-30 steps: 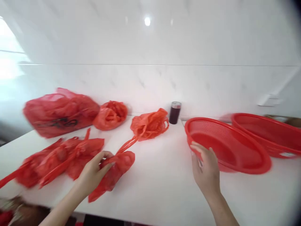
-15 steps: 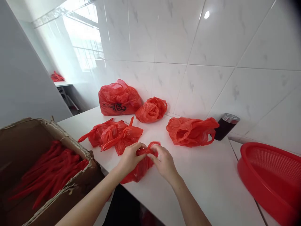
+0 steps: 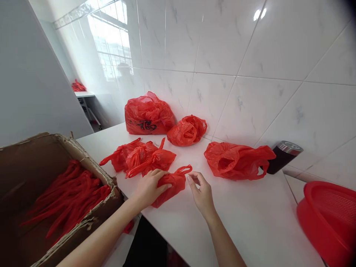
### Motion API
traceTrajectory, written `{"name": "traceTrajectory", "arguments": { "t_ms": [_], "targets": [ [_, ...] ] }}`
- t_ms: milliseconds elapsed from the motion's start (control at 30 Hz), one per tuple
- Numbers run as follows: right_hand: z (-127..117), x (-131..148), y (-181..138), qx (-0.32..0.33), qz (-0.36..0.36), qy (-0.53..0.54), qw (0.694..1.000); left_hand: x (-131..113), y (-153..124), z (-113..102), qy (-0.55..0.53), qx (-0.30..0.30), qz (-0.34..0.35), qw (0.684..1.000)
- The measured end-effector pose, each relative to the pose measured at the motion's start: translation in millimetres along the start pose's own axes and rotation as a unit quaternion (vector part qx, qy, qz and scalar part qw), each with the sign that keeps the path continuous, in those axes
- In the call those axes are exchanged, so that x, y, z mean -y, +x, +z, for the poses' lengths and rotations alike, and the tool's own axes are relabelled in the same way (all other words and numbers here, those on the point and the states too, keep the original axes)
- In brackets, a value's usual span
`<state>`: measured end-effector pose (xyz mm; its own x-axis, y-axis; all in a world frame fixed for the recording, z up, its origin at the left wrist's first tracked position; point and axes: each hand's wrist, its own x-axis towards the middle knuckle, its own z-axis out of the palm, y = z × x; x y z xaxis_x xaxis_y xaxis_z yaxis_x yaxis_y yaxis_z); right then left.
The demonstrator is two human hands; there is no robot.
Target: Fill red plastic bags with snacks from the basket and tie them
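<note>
A small red plastic bag (image 3: 170,191) lies near the front edge of the white table (image 3: 239,222), its looped handle pointing up and right. My left hand (image 3: 151,187) grips its left side, thumb on top and fingers behind. Just right of the handle, my right hand (image 3: 200,191) is apart from the bag, with thumb and fingers slightly curled and a gap between them; nothing shows in it. Behind my left hand lie several crumpled, knotted red bags (image 3: 141,157).
An open cardboard box (image 3: 91,218) of red bundles (image 3: 75,196) stands at left. Along the wall are a full red bag (image 3: 147,116), a rounded one (image 3: 187,130) and a loose one (image 3: 236,161). A black tumbler (image 3: 283,157) and red basket (image 3: 319,222) are at right.
My right hand has let go of the bag's top and moved slightly right. My left hand has shifted onto the bag's side. The whole view has swung a little left.
</note>
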<state>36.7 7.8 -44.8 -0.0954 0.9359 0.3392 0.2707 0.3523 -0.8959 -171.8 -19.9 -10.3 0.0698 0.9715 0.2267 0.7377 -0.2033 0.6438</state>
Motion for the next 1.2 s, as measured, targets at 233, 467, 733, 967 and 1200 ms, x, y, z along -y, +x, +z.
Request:
{"name": "traceTrajectory", "arguments": {
  "t_ms": [233, 467, 733, 967, 1200],
  "targets": [
    [17.2, -38.4, -15.9, 0.036, 0.029, -0.004, 0.999, -18.1, 7.6, 2.7, 0.123, 0.03, -0.021, 0.992],
    [17.7, -49.1, -18.0, 0.05, 0.03, -0.041, 0.997, -0.6, 53.1, -12.8, 0.179, 0.046, -0.049, 0.982],
    [15.7, -55.6, -17.4, 0.058, 0.032, -0.058, 0.996, 20.7, 81.2, -7.6, 0.229, 0.051, -0.137, 0.962],
    [12.5, -52.4, -17.8, 0.06, 0.022, -0.081, 0.995, 13.1, 79.9, -2.0, 0.18, 0.086, -0.065, 0.978],
    [9.9, -54.5, -17.7, 0.067, 0.054, -0.119, 0.989, -16.8, 71.8, -58.7, 0.063, 0.128, -0.015, 0.99]
  ]
}}
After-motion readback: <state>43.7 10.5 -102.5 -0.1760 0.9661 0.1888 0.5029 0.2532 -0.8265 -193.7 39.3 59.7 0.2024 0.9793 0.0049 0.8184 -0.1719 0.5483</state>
